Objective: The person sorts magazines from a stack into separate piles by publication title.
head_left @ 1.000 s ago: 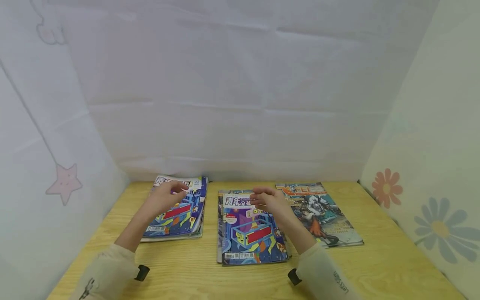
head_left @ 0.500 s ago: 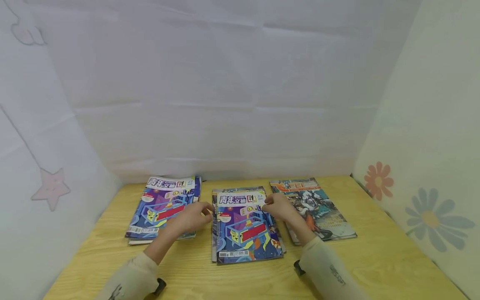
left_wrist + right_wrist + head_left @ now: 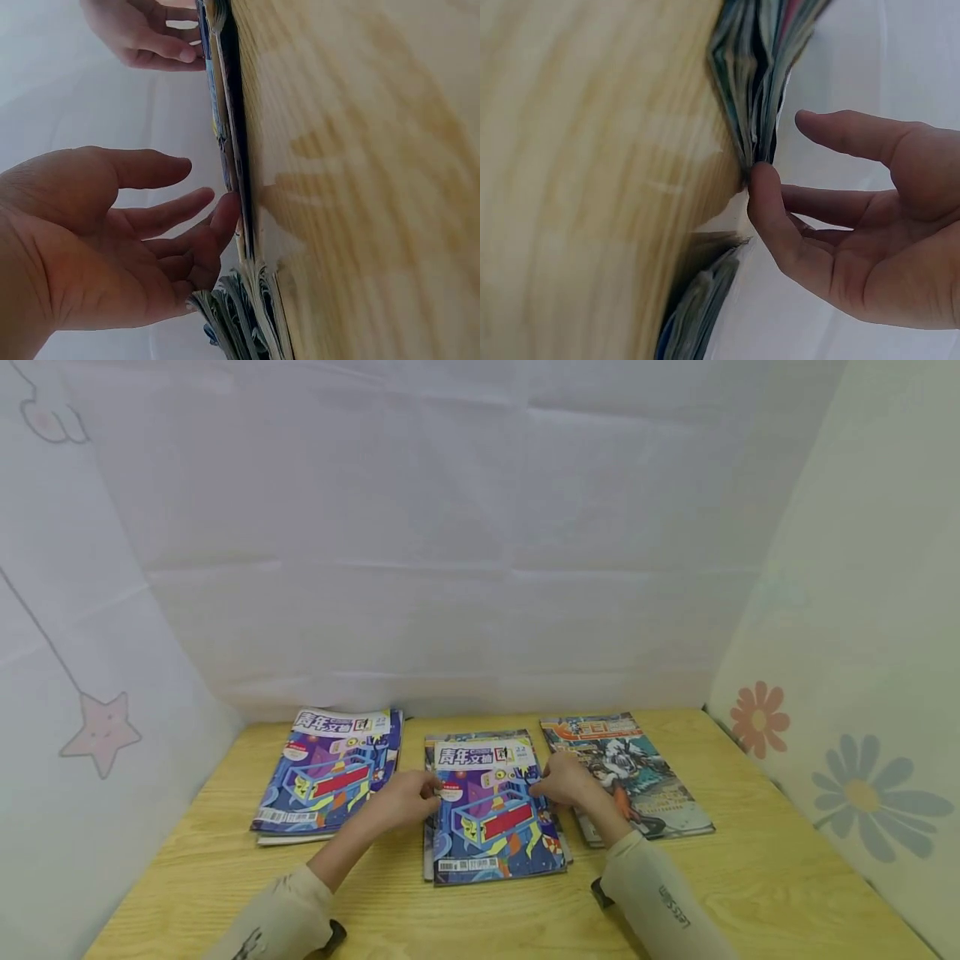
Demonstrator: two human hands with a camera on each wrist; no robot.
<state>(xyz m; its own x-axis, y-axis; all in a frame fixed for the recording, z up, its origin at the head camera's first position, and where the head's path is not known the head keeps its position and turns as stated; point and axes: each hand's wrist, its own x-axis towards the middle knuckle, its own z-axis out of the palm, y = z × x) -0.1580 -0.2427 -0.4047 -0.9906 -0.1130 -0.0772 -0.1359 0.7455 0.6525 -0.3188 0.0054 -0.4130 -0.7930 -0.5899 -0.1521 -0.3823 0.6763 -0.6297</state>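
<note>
A purple-blue magazine [image 3: 495, 827] tops the middle stack, with a greyish magazine's edge showing beneath it. My left hand [image 3: 407, 799] is at the stack's left edge. In the left wrist view its fingers [image 3: 225, 214] touch the side of the stack, while the thumb stands apart. My right hand [image 3: 567, 779] is at the right edge. The right wrist view shows a bent finger [image 3: 765, 191] right at the pages' edge and the thumb held away from them. Neither hand grips anything. The stack lies flat on the wooden table [image 3: 375, 893].
A second stack of magazines [image 3: 322, 777], topped by the same purple cover, lies at the left. On the right lies a teal and orange comic magazine [image 3: 630, 768]. White cloth walls [image 3: 480, 527] enclose the table behind and on both sides.
My left hand has moved right, from over the left stack to the middle stack's edge. My right hand has come down to its right edge. The view has shifted slightly.
</note>
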